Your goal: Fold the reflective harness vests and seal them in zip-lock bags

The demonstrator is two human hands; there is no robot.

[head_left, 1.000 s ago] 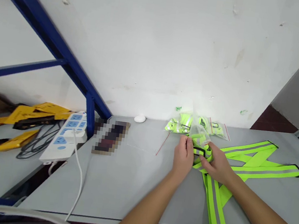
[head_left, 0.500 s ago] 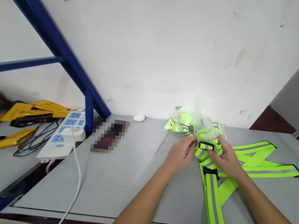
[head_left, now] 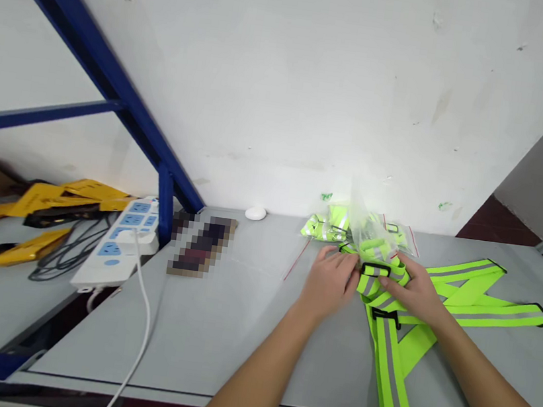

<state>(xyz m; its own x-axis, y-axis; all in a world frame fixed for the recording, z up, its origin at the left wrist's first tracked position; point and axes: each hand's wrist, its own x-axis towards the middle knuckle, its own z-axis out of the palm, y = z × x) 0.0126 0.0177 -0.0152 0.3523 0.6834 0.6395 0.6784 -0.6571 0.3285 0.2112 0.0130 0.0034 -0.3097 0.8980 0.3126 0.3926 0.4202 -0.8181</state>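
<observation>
My right hand grips a folded yellow-green reflective strap from the right, its thumb on the front by a black slide buckle. At the strap's left edge, the fingers of my left hand are curled closed against it; their tips are partly hidden. Behind the folded strap a clear plastic bag stands up. A flat reflective harness of the same colour lies below and to the right of my hands, with a black clip and one end hanging over the table's front edge.
Bagged reflective straps lie against the wall. On the grey table are a white oval object and a blurred-out flat item. At left, a power strip with a white cable stands by a blue frame and yellow packets.
The camera view has shifted slightly. My left hand has turned a little and its fingers are closer against the folded strap; my right hand keeps its grip.
</observation>
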